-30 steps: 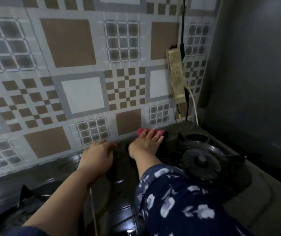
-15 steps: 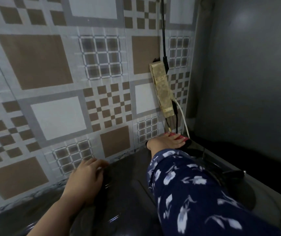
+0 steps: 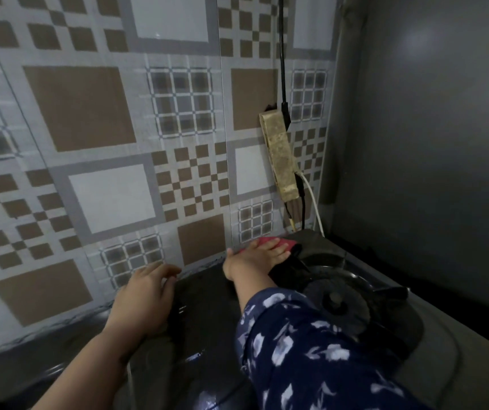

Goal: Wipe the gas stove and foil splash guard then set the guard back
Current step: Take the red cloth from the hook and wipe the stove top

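The left hand (image 3: pixel 145 300) was laid palm down on the black glass top of the gas stove (image 3: pixel 207 335), near its back edge and just beside the patterned wall covering (image 3: pixel 89 161). Its fingers (image 3: pixel 163 272) were loosely curled and spread over the surface, gripping nothing; it was judged that the hand was placed there as a brace, so that the body could be steadied and the stove kept from sliding while the far corner was reached.

Further right, the right hand (image 3: pixel 255 258) was stretched to the rear of the stove top, pressed flat on a red cloth (image 3: pixel 269 241). Its fingers (image 3: pixel 278 251) were extended and lay on the cloth rather than being wrapped around it, a hold suited to rubbing a flat surface under even pressure. The cloth was set against the strip between the wall and the right burner (image 3: pixel 336 300), probably because grease gathers there. The arm was covered by a dark floral sleeve (image 3: pixel 311 350).

Above the cloth, a yellowed power strip (image 3: pixel 278 158) was fixed to the wall, with cables hanging close to the wiped corner; care with moisture there was judged advisable. To the far right, a dull grey panel (image 3: pixel 429 143) was stood upright along the stove's side; whether it was the foil splash guard could not be told.
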`<move>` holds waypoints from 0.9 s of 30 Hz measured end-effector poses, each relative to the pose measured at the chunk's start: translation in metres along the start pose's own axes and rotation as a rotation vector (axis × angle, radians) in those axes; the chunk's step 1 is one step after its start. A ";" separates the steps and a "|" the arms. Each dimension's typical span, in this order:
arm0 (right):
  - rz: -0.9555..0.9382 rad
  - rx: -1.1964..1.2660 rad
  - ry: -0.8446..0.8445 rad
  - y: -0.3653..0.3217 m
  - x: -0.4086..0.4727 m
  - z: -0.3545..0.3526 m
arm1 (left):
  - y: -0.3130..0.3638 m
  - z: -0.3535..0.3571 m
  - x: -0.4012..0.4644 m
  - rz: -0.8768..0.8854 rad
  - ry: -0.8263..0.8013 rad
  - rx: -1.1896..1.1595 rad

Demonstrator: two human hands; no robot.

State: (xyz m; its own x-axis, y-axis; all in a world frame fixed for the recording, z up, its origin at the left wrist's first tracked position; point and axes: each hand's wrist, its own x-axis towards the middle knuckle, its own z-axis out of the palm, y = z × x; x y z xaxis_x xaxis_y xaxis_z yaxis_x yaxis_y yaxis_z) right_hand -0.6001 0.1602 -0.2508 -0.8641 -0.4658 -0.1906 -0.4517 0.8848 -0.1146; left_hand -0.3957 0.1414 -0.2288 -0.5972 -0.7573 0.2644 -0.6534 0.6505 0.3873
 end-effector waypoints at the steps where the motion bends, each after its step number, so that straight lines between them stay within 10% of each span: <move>1: -0.070 -0.021 0.008 -0.004 -0.016 0.005 | 0.001 -0.003 -0.007 -0.007 -0.001 -0.002; 12: -0.858 -0.098 -0.023 0.011 -0.171 0.038 | -0.004 -0.059 -0.112 -0.253 -0.020 0.133; 27: -0.929 -0.051 -0.016 0.103 -0.306 0.050 | 0.018 -0.081 -0.198 -0.203 -0.070 0.063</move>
State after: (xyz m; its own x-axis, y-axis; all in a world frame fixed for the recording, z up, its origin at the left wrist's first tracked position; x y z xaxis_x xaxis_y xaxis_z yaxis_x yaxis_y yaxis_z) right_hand -0.3712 0.3929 -0.2532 -0.1475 -0.9874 -0.0572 -0.9704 0.1557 -0.1848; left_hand -0.2513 0.2982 -0.2028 -0.4797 -0.8687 0.1234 -0.7901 0.4889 0.3698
